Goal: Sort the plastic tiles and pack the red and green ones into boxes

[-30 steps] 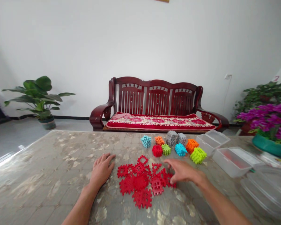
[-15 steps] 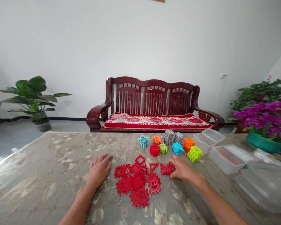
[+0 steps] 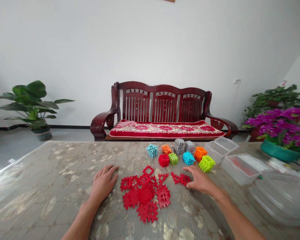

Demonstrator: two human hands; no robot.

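Note:
My left hand (image 3: 104, 180) lies flat on the table, fingers stretched out, left of a spread of red interlocking plastic tiles (image 3: 145, 194). Some of these tiles overlap, and several have window-like cutouts. To the right of the spread, my right hand (image 3: 198, 180) has its thumb and fingers apart beside two red tiles (image 3: 181, 179). Its fingertips are close to the right-hand tile; whether they touch it I cannot tell. A small triangular red tile (image 3: 162, 178) lies between that pair and the spread.
Behind the tiles stand stacks of the same kind: a red stack (image 3: 164, 160), a blue stack (image 3: 188, 158), a lime stack (image 3: 206, 163), grey ones (image 3: 179, 146) and others. Clear plastic boxes (image 3: 241, 171), lids (image 3: 282, 196) and a flower pot (image 3: 281, 150) stand at the right.
My right hand has let go of the red tiles and its fingers have parted. The two tiles now lie flat on the table. My left hand stays in place.

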